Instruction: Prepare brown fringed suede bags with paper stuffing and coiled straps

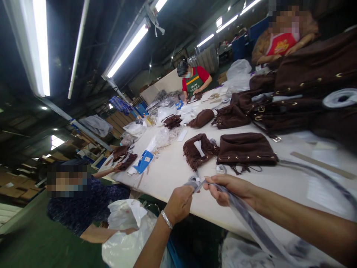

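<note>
A long dark strap in a clear plastic sleeve runs between my hands over the table's near edge. My left hand, with a silver bracelet at the wrist, is closed on one end of it. At the same end, the fingertips of my right hand pinch the sleeve, and its length trails down to the lower right. Just beyond my hands lie a brown bag with metal eyelets and a fringed brown bag with white stuffing showing.
Brown bags are piled at the right, with a white coil on them. A blue tape dispenser stands left on the table. Co-workers sit around it. A white plastic bag is beside my left arm.
</note>
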